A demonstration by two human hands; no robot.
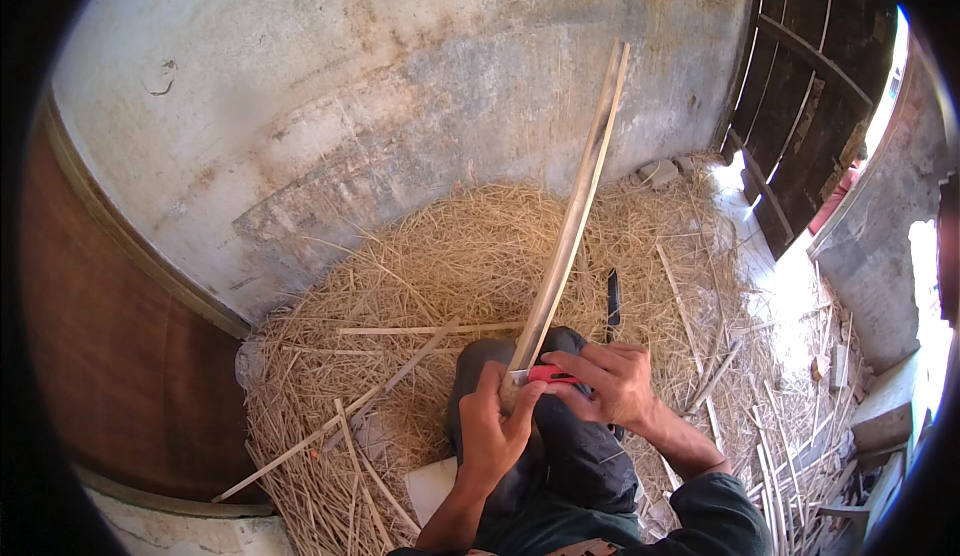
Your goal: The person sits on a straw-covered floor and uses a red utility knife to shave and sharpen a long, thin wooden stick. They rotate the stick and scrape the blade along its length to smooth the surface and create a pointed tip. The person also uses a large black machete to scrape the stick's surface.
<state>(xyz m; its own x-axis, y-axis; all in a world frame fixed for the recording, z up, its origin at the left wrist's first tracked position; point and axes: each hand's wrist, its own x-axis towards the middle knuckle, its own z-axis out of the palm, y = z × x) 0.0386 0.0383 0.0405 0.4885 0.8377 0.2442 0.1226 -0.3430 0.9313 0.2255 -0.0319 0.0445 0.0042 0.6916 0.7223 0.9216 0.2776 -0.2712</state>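
The long pale wooden strip [577,218] rises forward from the bare left hand [490,421] and divides the space. To its left, above the loose yellow straw [460,246], a hand can pass. Between the left hand and the bare right hand [612,384], the red plastic cutter [552,374] stands in the way; below, the knees in dark trousers [590,451] limit the room.

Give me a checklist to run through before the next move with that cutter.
1. Left hand holding the long strip near its lower end: ok.
2. Right hand gripping the red cutter: ok.
3. Blade at the strip's lower end: ok.
4. Left-hand fingers well clear of the blade: not ok, close beside it.
5. Strip's upper end clear of the wall: cannot tell from this view.
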